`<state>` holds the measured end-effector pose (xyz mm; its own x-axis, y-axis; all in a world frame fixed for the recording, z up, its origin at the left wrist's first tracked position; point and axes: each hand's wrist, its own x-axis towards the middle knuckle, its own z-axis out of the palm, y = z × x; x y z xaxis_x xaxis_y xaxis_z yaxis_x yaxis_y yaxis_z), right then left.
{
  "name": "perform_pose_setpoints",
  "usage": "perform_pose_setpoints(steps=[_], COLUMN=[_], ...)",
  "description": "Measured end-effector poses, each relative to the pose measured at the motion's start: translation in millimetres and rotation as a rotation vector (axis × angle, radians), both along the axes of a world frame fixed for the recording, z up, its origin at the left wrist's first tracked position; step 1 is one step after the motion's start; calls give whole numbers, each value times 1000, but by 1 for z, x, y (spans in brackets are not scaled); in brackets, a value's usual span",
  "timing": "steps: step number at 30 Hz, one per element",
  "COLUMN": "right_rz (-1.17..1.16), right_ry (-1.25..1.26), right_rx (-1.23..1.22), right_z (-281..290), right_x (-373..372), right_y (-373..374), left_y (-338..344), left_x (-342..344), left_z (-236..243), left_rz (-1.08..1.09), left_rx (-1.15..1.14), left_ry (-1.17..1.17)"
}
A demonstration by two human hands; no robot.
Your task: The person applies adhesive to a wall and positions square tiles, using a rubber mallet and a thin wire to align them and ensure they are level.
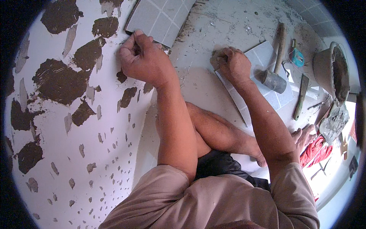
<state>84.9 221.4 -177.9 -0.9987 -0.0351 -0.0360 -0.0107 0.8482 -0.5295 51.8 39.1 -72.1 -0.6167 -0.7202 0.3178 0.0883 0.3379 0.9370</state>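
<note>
My left hand (146, 60) is closed in a pinch at the lower edge of a grey gridded tile (162, 17) by the wall. Whatever its fingertips may hold is too small to make out. My right hand (237, 66) has its fingers curled together over the floor, beside the corner of a loose grey tile (263, 55). Its grip is partly hidden, so anything inside cannot be told. On that loose tile rests a rubber mallet (272, 81) with a wooden handle, right of my right hand.
Dark mortar patches (61, 81) mark the white wall (110, 133) at left. To the right are a teal tape measure (297, 57), a green-handled scraper (301, 97), a mortar-crusted bucket (324, 63), a trowel caked with mortar (335, 122) and red cloth (316, 150) by my foot.
</note>
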Motion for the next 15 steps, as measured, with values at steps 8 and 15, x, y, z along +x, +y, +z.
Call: perform_pose_setpoints(steps=[8,15], right_rz=[167,173], right_ry=[279,352], right_rx=[-46,37], right_z=[-31,-24], right_x=[-34,-71], right_y=[-25,-57], left_y=[-12,-19], left_x=[7,-1], left_z=[-14,-19], left_rz=[53,4], left_rx=[-180,-102], left_ry=[61,162])
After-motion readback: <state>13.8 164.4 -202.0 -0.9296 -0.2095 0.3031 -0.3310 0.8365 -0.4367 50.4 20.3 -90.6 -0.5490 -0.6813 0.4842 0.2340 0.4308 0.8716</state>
